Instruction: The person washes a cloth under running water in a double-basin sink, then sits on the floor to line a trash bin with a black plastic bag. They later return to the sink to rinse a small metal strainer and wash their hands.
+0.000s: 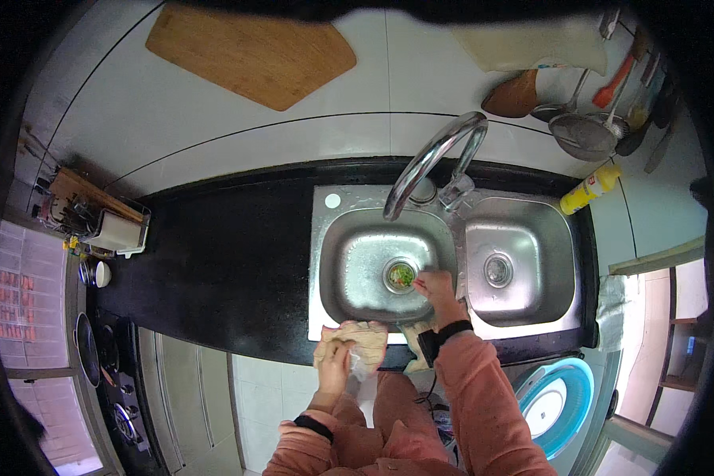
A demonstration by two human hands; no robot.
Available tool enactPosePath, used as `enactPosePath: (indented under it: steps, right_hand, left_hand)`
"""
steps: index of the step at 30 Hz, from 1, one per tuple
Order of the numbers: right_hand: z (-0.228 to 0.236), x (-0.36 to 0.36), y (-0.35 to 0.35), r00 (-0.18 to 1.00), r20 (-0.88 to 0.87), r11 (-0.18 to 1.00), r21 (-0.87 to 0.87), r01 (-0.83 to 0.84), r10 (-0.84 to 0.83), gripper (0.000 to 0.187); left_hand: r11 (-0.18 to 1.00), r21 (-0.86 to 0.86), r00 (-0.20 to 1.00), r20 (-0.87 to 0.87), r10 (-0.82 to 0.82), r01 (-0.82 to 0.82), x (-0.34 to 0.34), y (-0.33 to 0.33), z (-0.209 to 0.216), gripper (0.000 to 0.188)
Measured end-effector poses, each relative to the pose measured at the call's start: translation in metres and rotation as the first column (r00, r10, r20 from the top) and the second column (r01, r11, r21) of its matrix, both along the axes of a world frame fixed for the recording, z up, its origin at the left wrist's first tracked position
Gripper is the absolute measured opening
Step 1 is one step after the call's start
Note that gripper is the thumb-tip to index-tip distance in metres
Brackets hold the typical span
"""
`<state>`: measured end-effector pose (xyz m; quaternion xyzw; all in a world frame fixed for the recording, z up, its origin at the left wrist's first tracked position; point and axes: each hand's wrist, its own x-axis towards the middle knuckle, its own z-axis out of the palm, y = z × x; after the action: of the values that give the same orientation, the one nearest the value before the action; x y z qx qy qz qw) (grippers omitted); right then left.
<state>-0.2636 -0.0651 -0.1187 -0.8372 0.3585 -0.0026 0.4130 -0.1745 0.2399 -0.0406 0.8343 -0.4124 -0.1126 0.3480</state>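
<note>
My right hand (438,287) is over the left basin (349,278) of the steel double sink, its fingers closed beside the drain. What they hold, if anything, is too small to make out. Green scraps (402,274) lie in that drain's strainer. Lower and to the left, my left hand (335,366) is closed on a crumpled, see-through plastic bag (359,363), in front of the counter edge. Behind it a beige cloth (363,336) hangs over the sink's front rim. A second beige cloth (415,343) hangs by my right wrist, partly hidden by my arm.
A chrome faucet (436,155) arches over the left basin. The right basin (523,238) adjoins it, with a yellow bottle (591,189) at its back corner. Black counter (222,270) stretches left to a knife rack (103,210). A blue tub (583,389) sits low at right.
</note>
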Motion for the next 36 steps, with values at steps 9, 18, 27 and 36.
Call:
enactPosePath:
  steps: [9,18,27,36]
  right_hand:
    - [-0.058,0.038,0.005,0.783,-0.438,0.726,0.337,0.599,-0.442,0.032]
    - [-0.083,0.026,-0.033,0.883,-0.462,0.989,-0.066,-0.131,0.086,0.021]
    - [-0.085,0.071,-0.003,0.866,-0.383,0.92,-0.088,-0.381,0.322,0.015]
    - [-0.097,0.066,0.001,0.782,-0.344,0.818,-0.064,-0.572,0.52,0.051]
  left_hand:
    - [0.905,-0.202,0.807,-0.551,0.212,-0.375,0.099,0.029,-0.006,0.025]
    - [0.951,0.09,0.951,-0.066,0.303,-0.297,0.133,0.038,0.032,0.021]
    - [0.732,-0.072,0.581,-0.662,0.473,-0.678,0.126,0.023,0.034,0.035]
    - [0.758,-0.126,0.757,0.067,0.65,-0.639,0.104,0.0,0.069,0.029]
